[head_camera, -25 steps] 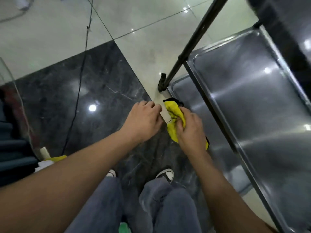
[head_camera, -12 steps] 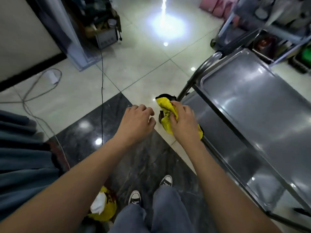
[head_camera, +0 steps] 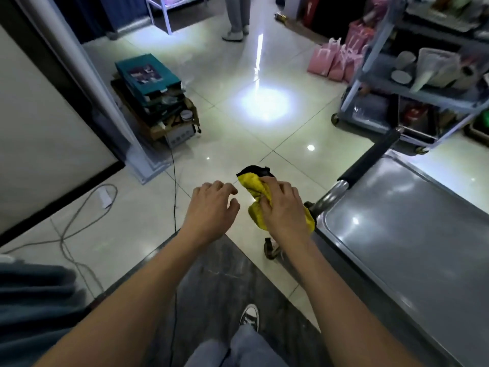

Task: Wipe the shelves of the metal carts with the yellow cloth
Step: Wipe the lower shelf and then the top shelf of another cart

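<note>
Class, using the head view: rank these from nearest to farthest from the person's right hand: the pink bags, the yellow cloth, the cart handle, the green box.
1. yellow cloth: gripped in the right hand itself.
2. cart handle: just to the hand's right, above the metal shelf.
3. green box: on the pile, far left.
4. pink bags: far right, by the other cart.

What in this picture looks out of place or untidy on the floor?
Loose cables trail across the pale tiles at the left, and a heap of boxes leans against the white pillar. The yellow cloth is bunched in the right hand, not touching the metal cart.
</note>
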`<state>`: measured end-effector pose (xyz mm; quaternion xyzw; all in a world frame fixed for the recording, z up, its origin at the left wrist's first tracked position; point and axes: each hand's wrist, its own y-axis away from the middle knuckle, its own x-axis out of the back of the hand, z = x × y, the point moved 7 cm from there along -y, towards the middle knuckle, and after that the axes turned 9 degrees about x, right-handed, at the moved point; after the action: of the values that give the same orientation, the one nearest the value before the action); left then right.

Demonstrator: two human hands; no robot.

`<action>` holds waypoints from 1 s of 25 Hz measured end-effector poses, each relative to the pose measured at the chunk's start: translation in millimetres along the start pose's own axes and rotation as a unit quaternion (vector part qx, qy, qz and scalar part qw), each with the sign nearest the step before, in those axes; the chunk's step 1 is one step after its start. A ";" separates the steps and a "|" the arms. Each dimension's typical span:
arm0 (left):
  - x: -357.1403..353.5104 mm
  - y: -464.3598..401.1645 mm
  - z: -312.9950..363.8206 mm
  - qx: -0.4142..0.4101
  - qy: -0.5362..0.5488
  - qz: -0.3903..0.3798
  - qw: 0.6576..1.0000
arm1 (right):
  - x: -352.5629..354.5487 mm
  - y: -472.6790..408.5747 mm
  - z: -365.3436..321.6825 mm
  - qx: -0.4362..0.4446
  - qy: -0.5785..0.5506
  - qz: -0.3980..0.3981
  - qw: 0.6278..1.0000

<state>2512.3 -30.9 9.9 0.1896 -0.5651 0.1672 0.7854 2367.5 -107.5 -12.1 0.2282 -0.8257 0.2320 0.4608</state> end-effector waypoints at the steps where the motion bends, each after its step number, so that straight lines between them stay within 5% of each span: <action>1: 10.0 -19.9 -0.9 -0.001 -0.002 0.009 1.000 | 2.7 -22.4 0.5 0.000 -0.003 0.005 1.000; 15: 80.4 -317.0 5.1 -0.122 0.033 0.023 0.992 | 4.0 -285.8 35.8 -0.118 0.006 0.087 0.989; 25: 71.7 -486.8 103.5 -0.277 0.036 -0.029 0.960 | 32.4 -397.8 123.1 -0.232 0.029 0.167 0.958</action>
<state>2681.0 -502.4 55.1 -0.0252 -0.5552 -0.0124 0.8313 2506.5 -499.4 27.2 -0.0334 -0.8693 0.1143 0.4798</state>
